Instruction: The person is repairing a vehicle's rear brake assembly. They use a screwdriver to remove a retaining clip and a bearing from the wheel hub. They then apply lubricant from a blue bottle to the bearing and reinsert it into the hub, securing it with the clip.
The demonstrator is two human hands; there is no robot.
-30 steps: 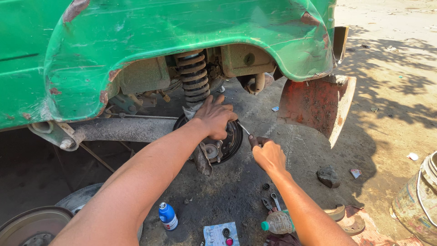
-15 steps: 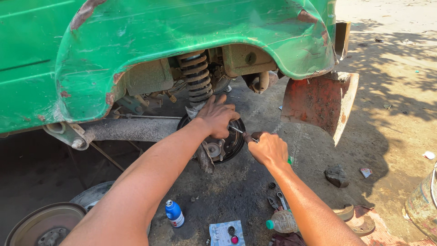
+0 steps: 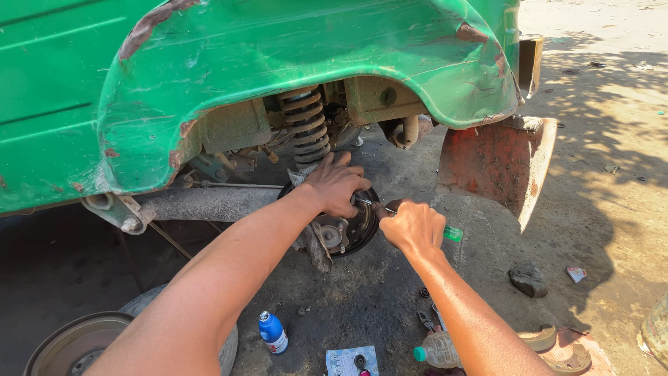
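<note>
Right hand (image 3: pixel 412 226) closed around the green-handled screwdriver (image 3: pixel 451 233), its thin shaft reaching left to the brake backing plate (image 3: pixel 348 230); left hand (image 3: pixel 337 184) curled over the upper edge of the same plate, fingers pressing on it, holding no tool. The plate sits at the end of the axle tube (image 3: pixel 202 203), under the coil spring (image 3: pixel 306 132) and the green wheel arch (image 3: pixel 292 56).

Progress, as judged from the layout: wheel and brake drum (image 3: pixel 76 345) are already off (the drum lies on the ground at lower left), so the brake assembly stands exposed; the work at the screwdriver tip appears unfinished, and nothing is refitted. Whether the tip engages a spring or a clip cannot be told.

On the ground nearby: a blue spray can (image 3: pixel 273 333), a clear plastic bottle (image 3: pixel 437 351), a small packet (image 3: pixel 351 361), a stone (image 3: pixel 529 278). A rusty mudflap (image 3: pixel 497 163) hangs at right.

Against the earlier frames: both hands remain on the plate; the right hand has closed in towards it, and the view sits slightly nearer.
</note>
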